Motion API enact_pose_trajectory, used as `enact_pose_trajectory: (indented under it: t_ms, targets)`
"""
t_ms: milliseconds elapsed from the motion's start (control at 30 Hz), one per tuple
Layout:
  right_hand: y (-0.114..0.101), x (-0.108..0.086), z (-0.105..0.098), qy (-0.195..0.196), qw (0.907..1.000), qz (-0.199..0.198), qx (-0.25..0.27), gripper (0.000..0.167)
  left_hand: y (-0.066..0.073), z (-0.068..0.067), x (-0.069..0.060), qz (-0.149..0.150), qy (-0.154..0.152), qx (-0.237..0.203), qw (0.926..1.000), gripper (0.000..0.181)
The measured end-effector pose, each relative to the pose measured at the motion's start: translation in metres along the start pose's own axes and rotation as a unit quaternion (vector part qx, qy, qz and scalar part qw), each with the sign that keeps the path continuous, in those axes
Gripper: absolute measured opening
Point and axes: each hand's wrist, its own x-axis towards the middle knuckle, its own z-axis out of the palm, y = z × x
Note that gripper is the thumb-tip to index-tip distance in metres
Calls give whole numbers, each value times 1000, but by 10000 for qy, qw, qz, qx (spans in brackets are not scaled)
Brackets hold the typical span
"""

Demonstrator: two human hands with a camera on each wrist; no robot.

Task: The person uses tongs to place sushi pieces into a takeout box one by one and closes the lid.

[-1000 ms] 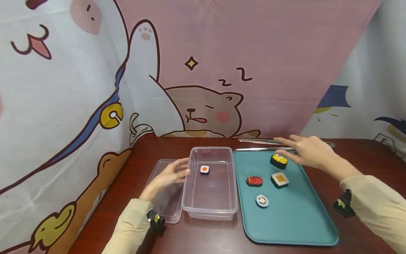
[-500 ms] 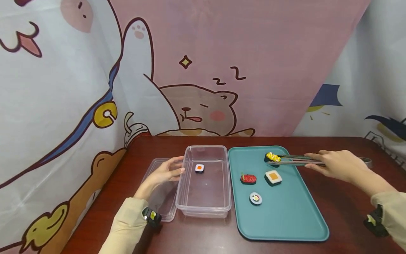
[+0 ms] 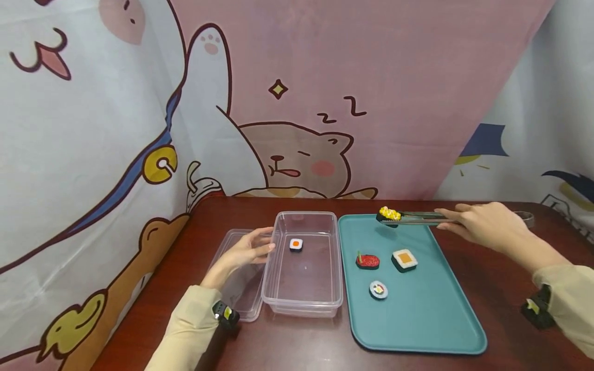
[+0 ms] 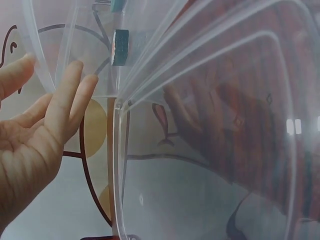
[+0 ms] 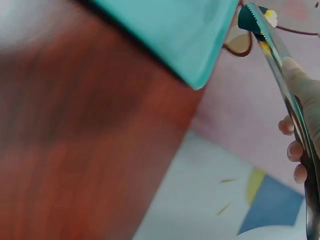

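My right hand (image 3: 492, 226) grips metal tongs (image 3: 419, 218), whose tips clamp the yellow-topped sushi piece (image 3: 389, 214) above the far end of the teal tray (image 3: 417, 319). In the right wrist view the tongs (image 5: 286, 90) hold that dark-sided piece (image 5: 248, 21). My left hand (image 3: 241, 253), fingers relaxed, touches the left wall of the clear container (image 3: 303, 309). Inside it lies a white piece with an orange centre (image 3: 296, 245). The left wrist view shows my left hand (image 4: 42, 125) beside the container wall.
On the tray lie a red piece (image 3: 368, 261), a square piece with a yellow centre (image 3: 404, 260) and a round roll (image 3: 378, 290). A clear lid (image 3: 243, 299) lies left of the container, partly under my left hand. A patterned cloth (image 3: 394, 154) hangs behind the table.
My right hand has taken up the tongs from behind the tray, closed them on the yellow-topped piece and lifted it off the tray. My left hand stays at the container.
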Motion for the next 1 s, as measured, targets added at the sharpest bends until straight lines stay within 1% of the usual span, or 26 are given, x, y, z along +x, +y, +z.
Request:
enact_pose_trajectory:
  t_ms: [100, 167, 233, 300, 333, 367, 433, 533, 567, 667, 833, 1000]
  targets:
    - [-8, 18, -9, 381, 9991, -146, 104, 38, -1, -1, 1, -61, 32, -8, 10000, 57]
    - [-16, 32, -16, 638, 9973, -319, 155, 39, -1, -1, 1, -64, 64, -33, 10000, 57]
    - [-26, 46, -21, 854, 9949, -494, 192, 49, -2, -2, 2, -47, 64, -31, 10000, 57]
    - [-39, 60, -27, 952, 9930, -649, 251, 63, -2, -2, 3, -29, 72, -70, 9999, 57]
    - [-48, 66, -30, 901, 9930, -705, 276, 66, -2, -2, 3, -19, 54, -93, 9999, 57]
    - [-57, 71, -34, 825, 9934, -751, 281, 65, -2, -1, 3, -16, 31, -115, 9999, 57]
    - [-76, 80, -39, 644, 9940, -846, 268, 54, -2, 0, 3, -2, -2, -133, 9999, 57]
    - [-105, 90, -46, 297, 9950, -915, 249, 33, -3, 1, 4, 6, -8, -162, 9999, 57]
    - [-113, 93, -48, 233, 9951, -939, 218, 29, -3, 1, 4, 16, 3, -146, 9999, 56]
    - [-135, 101, -51, 83, 9953, -950, 185, 25, -3, 1, 3, -47, 79, -179, 9998, 57]
    - [-158, 111, -52, -25, 9934, -1142, -107, 31, -3, 2, 4, -117, 160, -206, 9996, 57]
    - [-172, 120, -56, -261, 9901, -1285, -493, 26, -3, 1, 3, 12, 73, -132, 9999, 56]
